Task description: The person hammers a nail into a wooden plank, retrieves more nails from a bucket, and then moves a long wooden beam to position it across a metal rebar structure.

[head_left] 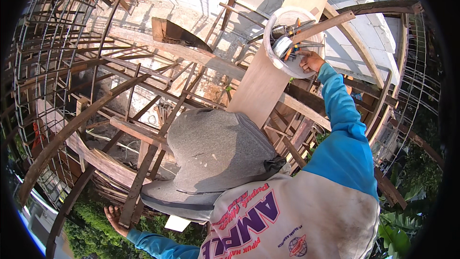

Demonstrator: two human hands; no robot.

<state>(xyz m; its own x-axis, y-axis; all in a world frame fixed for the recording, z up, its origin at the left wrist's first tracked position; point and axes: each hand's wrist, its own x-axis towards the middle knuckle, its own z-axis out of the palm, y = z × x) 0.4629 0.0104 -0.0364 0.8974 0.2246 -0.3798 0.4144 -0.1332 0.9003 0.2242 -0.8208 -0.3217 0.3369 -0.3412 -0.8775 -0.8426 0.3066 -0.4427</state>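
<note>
A white bucket [271, 43] stands on a plywood board [261, 84] ahead of me. It holds a jumble of hand tools, a pale roll [282, 46] and a wooden length [323, 27] that sticks out over the rim. My right hand [311, 61] reaches in at the bucket's near right side, fingers curled by the tools; what they grip is too small to tell. Low on the left, my left hand [115, 219] is against the lower end of a wooden beam [139, 182], its fingers curled beside it. My knees, in grey trousers [215, 148], are bent between them.
Timber beams and poles [96, 100] criss-cross below and around me, with gaps down to rubble-strewn ground. Steel rebar cages [52, 24] rise on the left and right. Grey block walls [354, 43] stand ahead. A broad timber offcut [167, 33] lies beyond the beams. Green plants grow below.
</note>
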